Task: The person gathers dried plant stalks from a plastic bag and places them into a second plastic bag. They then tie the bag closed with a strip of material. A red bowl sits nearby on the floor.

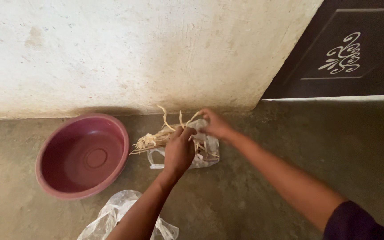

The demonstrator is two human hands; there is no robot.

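My left hand [178,151] grips a bundle of dry, straw-coloured plant strands [153,139] whose frayed ends point left toward a basin. My right hand [216,123] pinches the upper ends of the strands and the rim of a clear plastic bag [205,153] that lies on the floor under both hands. More of the pale strands show through the bag. A few loose strands curl upward between the two hands.
A round maroon plastic basin [50,153] sits on the concrete floor at the left, empty. A second crumpled clear plastic bag [112,215] lies near the bottom edge. A rough whitewashed wall [134,49] rises behind, with a dark panelled door [347,49] at the right.
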